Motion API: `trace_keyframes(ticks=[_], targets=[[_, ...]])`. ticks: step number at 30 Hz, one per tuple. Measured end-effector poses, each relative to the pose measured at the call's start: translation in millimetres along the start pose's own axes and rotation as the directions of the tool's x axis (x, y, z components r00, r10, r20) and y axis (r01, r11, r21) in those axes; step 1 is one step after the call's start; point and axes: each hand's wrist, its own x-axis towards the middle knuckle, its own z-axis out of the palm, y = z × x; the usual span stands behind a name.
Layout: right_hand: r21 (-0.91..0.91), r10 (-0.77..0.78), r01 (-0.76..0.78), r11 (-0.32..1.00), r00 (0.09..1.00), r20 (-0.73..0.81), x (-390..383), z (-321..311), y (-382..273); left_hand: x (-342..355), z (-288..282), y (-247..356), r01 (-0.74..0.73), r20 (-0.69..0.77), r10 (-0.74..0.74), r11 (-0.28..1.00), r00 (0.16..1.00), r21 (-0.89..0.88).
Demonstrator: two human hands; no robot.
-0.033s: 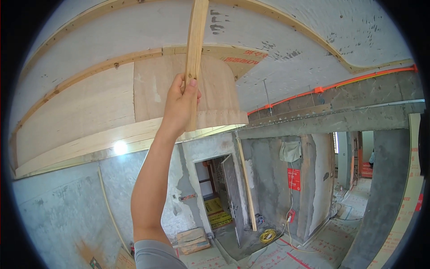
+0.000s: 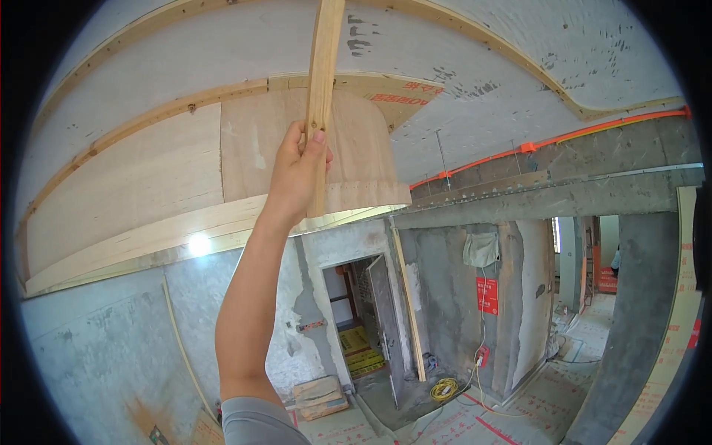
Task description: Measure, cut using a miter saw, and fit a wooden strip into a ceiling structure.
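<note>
My left hand (image 2: 297, 172) reaches up, closed round an upright pale timber batten (image 2: 326, 59), thumb on its near face and fingertips showing at its right. The batten runs from the top of the picture down past my hand, in front of a curved plywood panel (image 2: 352, 141) on the ceiling framework. Along that panel's lower edge runs a pale wooden band (image 2: 133, 259), with a bright light spot on it. My right hand is out of view.
Timber strips (image 2: 519, 55) line the white ceiling beside orange conduit (image 2: 526, 147). Below are a doorway (image 2: 348, 311), a leaning batten (image 2: 408, 304), a coiled yellow cable (image 2: 443, 387) and a protective floor covering (image 2: 489, 423). A tall printed board (image 2: 667, 356) stands at far right.
</note>
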Motion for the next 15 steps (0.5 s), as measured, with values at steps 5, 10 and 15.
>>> trace_keyframes(ticks=[5,10,15], targets=[[-0.062,0.001,0.002,0.998,0.998,0.056,-38.3,-10.2,32.4,7.8,-5.2,-1.8,0.136,0.113,-0.127,0.988,0.985,-0.076],[-0.122,-0.023,0.036,0.992,0.994,0.106,-56.8,-26.1,59.2,11.4,-8.3,-2.6,0.170,0.269,-0.127,0.975,0.955,-0.143],[-0.147,-0.037,0.055,0.988,0.992,0.122,-65.4,-32.6,74.1,10.2,-13.0,-1.5,0.155,0.250,-0.134,0.986,0.959,-0.063]])
